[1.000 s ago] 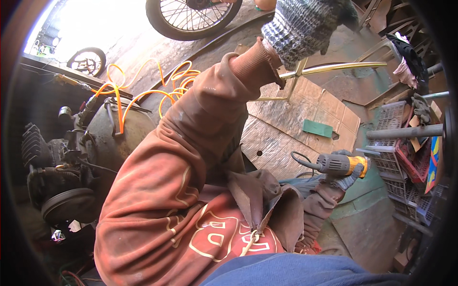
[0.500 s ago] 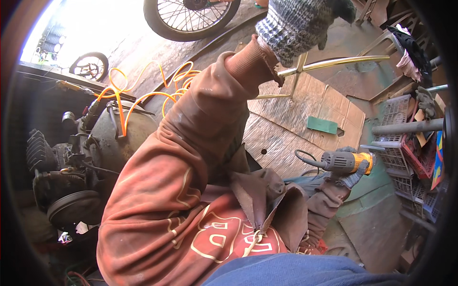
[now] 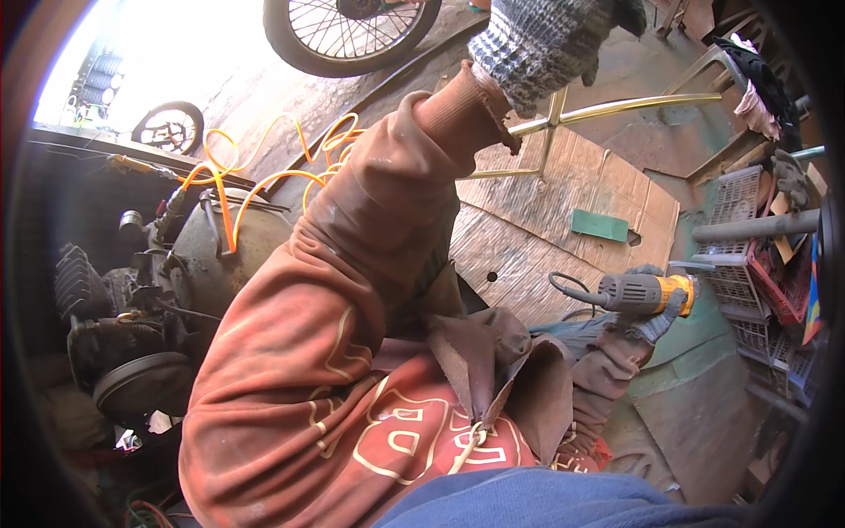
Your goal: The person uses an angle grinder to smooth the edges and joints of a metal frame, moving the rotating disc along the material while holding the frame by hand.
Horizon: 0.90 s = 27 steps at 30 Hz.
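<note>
My left hand (image 3: 547,48), in a grey knitted glove, is raised at the top with its fingers curled. The upper edge cuts it off, and what it grips, if anything, is hidden. Behind it a gold-coloured metal tube frame (image 3: 651,106) passes out of sight under the glove; I cannot tell whether they touch. Lower right, my gloved right hand (image 3: 656,326) is wrapped round an angle grinder (image 3: 634,293) with a grey body, yellow head and dark cord. Cardboard (image 3: 502,233) lies under the frame, with a green rectangular piece (image 3: 600,225) on it.
A dirty air compressor (image 3: 211,233) with a coiled orange hose (image 3: 224,202) stands at left. A spoked wheel (image 3: 352,35) is at the top, a smaller wheel (image 3: 169,128) further left. Stacked plastic crates (image 3: 735,207) and a grey pipe (image 3: 757,226) line the right.
The view has shifted slightly. The grinder and right hand appear a little further right, and the left glove slightly further left and higher. Both hands keep their poses.
</note>
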Each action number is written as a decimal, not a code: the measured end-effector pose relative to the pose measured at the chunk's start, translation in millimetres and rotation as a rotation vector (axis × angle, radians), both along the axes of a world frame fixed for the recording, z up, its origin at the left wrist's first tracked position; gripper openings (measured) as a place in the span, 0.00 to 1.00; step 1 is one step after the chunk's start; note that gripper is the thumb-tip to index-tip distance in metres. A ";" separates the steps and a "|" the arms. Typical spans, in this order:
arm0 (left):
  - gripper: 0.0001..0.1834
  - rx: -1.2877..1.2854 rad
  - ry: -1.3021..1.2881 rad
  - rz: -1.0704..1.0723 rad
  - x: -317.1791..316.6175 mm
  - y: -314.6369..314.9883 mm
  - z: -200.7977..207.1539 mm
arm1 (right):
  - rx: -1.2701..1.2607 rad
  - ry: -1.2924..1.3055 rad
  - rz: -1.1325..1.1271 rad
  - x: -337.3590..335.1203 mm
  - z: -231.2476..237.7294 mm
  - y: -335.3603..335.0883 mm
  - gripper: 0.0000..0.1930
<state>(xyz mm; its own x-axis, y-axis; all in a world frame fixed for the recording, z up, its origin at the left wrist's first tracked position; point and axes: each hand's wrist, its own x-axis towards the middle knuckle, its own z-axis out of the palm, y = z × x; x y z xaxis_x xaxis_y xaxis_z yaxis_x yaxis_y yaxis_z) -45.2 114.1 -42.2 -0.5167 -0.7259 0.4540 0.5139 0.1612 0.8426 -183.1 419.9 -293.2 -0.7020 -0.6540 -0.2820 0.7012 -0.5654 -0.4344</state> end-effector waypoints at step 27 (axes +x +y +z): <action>0.21 -0.202 -0.173 0.099 -3.3 -54.7 -19.2 | -0.062 0.200 0.099 7.9 1.8 -1.7 0.29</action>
<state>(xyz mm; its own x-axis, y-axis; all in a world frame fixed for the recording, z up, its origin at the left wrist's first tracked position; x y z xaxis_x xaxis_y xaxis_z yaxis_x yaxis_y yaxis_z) -48.5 59.4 -61.4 -0.5299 -0.6808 0.5057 0.3384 0.3770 0.8622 -175.2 418.2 -291.4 -0.6715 -0.7341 -0.1012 0.6581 -0.5279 -0.5369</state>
